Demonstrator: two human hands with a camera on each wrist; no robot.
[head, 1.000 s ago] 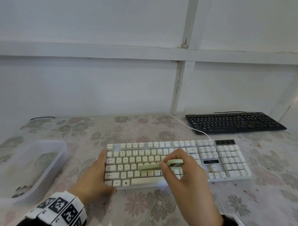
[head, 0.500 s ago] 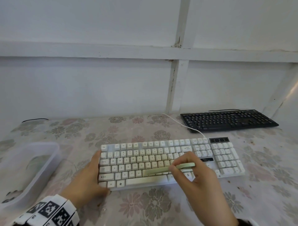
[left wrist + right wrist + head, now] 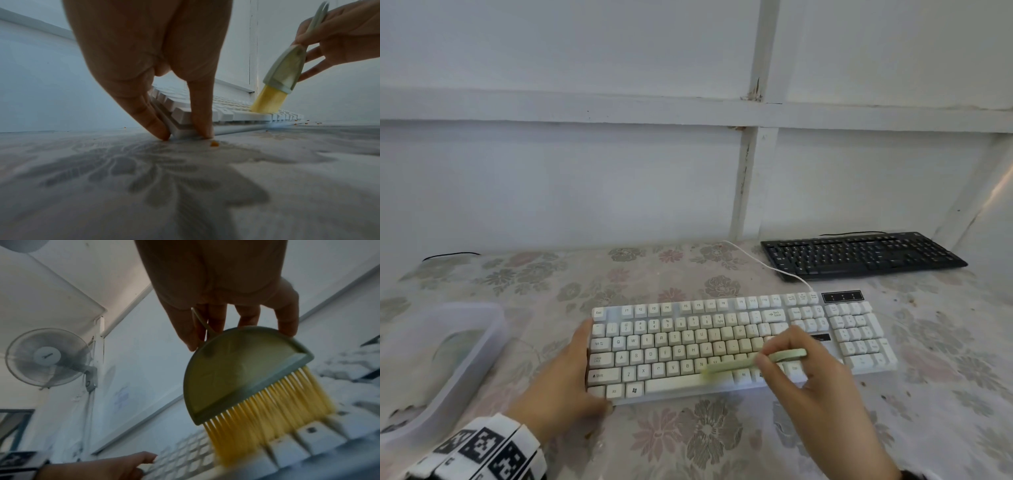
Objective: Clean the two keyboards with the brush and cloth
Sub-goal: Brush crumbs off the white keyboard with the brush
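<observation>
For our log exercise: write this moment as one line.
step: brushing | right hand: grips brush on white keyboard | left hand: steadies its end | black keyboard: untouched

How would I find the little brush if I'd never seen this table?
Look at the white keyboard nearest the person. Over its bottom rows, the right hand pinches the brush. It's pale green with yellow bristles, unlike the white keys.

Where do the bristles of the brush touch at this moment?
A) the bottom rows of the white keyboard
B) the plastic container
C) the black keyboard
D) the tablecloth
A: the yellow bristles of the brush rest on the white keyboard near its front edge.
</observation>
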